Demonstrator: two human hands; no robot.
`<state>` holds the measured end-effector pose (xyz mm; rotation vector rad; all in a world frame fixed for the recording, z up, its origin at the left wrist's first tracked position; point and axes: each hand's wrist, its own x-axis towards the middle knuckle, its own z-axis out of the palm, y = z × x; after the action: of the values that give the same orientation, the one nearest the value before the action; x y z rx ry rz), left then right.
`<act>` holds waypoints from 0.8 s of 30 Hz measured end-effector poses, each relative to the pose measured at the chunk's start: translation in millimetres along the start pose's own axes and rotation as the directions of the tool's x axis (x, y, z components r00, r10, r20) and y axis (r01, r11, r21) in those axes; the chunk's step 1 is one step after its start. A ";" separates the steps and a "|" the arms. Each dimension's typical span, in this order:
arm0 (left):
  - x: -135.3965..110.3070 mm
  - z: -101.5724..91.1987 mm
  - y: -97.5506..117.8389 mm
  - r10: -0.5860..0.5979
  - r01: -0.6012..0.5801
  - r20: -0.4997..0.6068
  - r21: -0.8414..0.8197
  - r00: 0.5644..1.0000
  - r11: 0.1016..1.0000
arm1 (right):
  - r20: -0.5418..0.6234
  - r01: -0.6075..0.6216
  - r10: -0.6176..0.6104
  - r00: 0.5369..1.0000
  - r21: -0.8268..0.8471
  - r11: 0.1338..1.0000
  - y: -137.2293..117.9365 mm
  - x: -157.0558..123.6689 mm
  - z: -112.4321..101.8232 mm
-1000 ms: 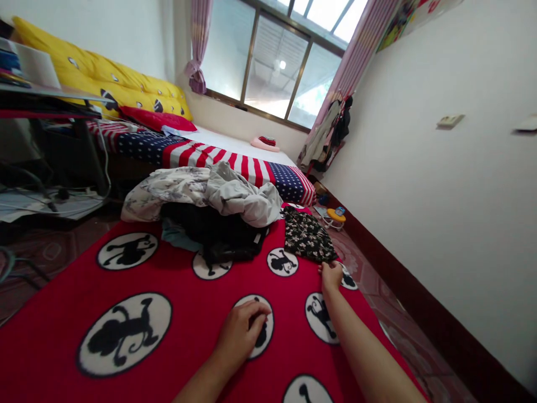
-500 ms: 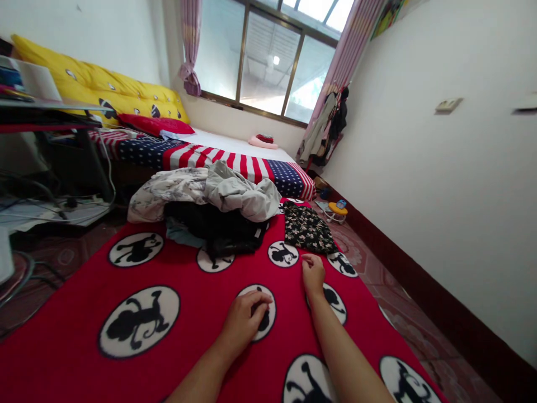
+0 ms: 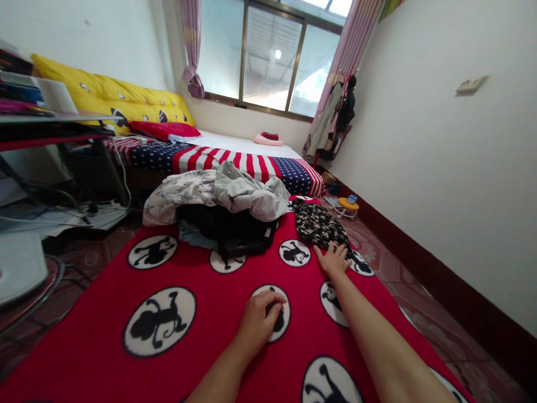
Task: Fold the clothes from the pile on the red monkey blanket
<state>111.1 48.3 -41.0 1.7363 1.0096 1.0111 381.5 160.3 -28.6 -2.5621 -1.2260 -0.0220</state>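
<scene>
My right hand (image 3: 334,259) lies flat with its fingers spread on a red blanket (image 3: 201,291) printed with black monkeys in white circles. Its fingertips touch the near edge of a folded black floral garment (image 3: 319,224). My left hand (image 3: 260,322) rests on the blanket nearer to me, fingers curled loosely over one white circle, with nothing visible in it. A heap of clothes (image 3: 222,210), white-grey pieces over black ones, lies beyond both hands.
Behind the heap is a bed with a stars-and-stripes cover (image 3: 235,159) and yellow cushions (image 3: 113,101). A desk with cables (image 3: 62,145) stands left. Clothes hang on a rack (image 3: 335,120) by the window. A small yellow toy (image 3: 347,205) sits on the floor by the right wall.
My right hand opened from a loose fist and reached forward to the floral garment's edge. The left hand stayed on the blanket. The view shifted slightly left.
</scene>
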 end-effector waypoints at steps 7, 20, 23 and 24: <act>2.8 2.1 -0.9 0.025 -0.025 -0.037 -0.016 0.999 1.000 | 0.045 0.383 -0.383 0.922 0.024 0.924 -56.9 -96.4 18.0; -3.8 -3.7 0.9 -0.080 0.059 -0.068 -0.258 0.994 0.964 | 0.011 0.612 -0.686 0.728 0.441 0.657 -67.0 -160.6 15.0; -5.5 -3.2 1.4 -0.077 0.060 -0.063 -0.238 0.995 0.970 | -0.026 0.603 -0.696 0.717 0.525 0.601 -63.5 -160.5 14.8; -6.1 -2.4 1.4 -0.073 0.056 -0.067 -0.231 0.995 0.971 | -0.030 0.596 -0.697 0.717 0.545 0.590 -62.8 -160.6 14.6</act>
<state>107.1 43.0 -40.2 1.4779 0.9497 1.1118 229.8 79.5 -48.8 -1.5574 -1.8821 0.3576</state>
